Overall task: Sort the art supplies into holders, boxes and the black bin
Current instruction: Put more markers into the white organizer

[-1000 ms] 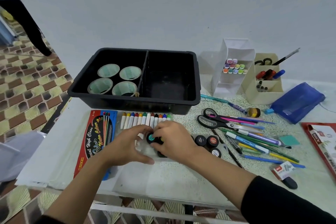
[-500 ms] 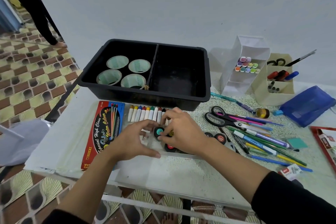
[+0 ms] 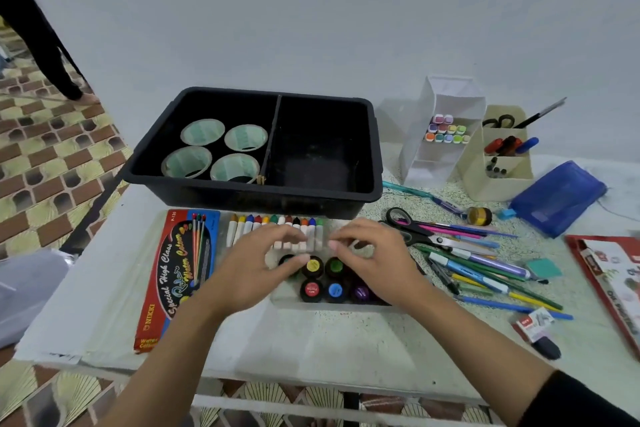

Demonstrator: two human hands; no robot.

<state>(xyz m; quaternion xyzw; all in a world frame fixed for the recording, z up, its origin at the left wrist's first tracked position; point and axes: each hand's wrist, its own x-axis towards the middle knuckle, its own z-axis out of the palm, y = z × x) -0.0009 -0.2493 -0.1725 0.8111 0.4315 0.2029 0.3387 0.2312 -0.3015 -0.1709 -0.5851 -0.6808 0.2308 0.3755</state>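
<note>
Your left hand [image 3: 256, 270] and right hand [image 3: 377, 263] hover, each grip loosely apart and holding nothing, over six visible paint pots [image 3: 335, 289] on the desk [image 3: 329, 350], while four tape rolls [image 3: 202, 132] sit in the left compartment of the black bin [image 3: 249, 185].

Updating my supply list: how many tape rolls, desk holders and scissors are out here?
Tape rolls: 4, in the black bin
Desk holders: 2, white holder and beige holder
Scissors: 2, one on the table, one in the beige holder
Total: 8

Pale grey wall [image 3: 311, 10] spans 12 o'clock. Patterned tile floor [image 3: 52, 166] lies at 9 o'clock. 1 dark-clad leg [image 3: 38, 45] of a bystander stands there, at 10 o'clock. White table [image 3: 311, 350] fills 6 o'clock.
</note>
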